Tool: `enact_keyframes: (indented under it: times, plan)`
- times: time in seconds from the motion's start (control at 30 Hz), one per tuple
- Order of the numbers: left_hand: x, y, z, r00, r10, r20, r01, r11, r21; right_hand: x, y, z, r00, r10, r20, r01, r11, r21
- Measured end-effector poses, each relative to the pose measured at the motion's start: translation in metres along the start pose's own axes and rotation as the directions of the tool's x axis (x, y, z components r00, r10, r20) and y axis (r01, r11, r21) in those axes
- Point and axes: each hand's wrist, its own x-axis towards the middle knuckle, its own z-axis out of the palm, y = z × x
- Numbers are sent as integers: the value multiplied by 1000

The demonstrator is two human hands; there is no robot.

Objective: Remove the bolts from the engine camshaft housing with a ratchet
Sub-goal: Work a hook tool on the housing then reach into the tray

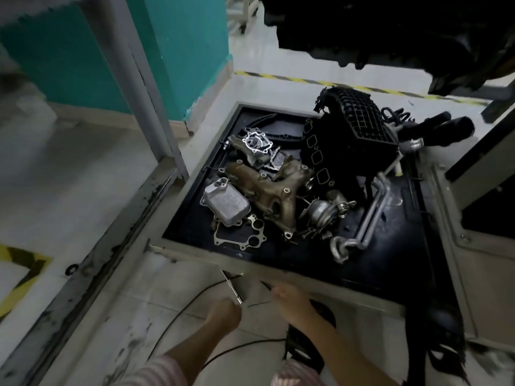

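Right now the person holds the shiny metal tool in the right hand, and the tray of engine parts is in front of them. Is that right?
Not quite. The head view shows the left hand gripping the shiny metal tool, not the right. The right hand sits beside it, too blurred to tell what it holds. The tray of engine parts is indeed in front of them.

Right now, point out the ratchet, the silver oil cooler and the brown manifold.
ratchet point(232, 286): head view, on its shaft.
silver oil cooler point(226, 203): head view, top face.
brown manifold point(262, 188): head view, middle of casting.
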Motion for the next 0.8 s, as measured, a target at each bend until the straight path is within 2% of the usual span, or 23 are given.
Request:
enact_keyframes:
  times: [0.07, 0.2, 0.37, 0.53, 0.63, 0.7, 0.8]
  plan:
    - [17, -5, 4, 998, -22, -53, 21, 1000, -12, 14, 9, 7, 1000, -6, 15, 6, 1000, 12]
    - [49, -12, 17, 992, -102, -69, 93, 988, -121, 40, 31, 33, 998, 33, 48, -33, 999, 5]
    - [83, -12, 32, 985, -172, 0, 168, 962, -216, 68, 52, 71, 991, 104, 84, -109, 992, 58]
    - [117, -6, 48, 973, -232, -4, 220, 928, -300, 85, 66, 81, 979, 113, 171, -131, 987, 98]
    - [127, -6, 49, 955, -295, -23, 261, 878, -400, 84, 68, 87, 987, 104, 118, -131, 962, 241]
    - [121, -8, 48, 957, -291, 7, 259, 841, -476, 82, 69, 90, 981, 165, 106, -192, 919, 345]
    - [97, -16, 46, 959, -272, 75, 250, 696, -673, 78, 62, 90, 969, 214, 121, -243, 905, 349]
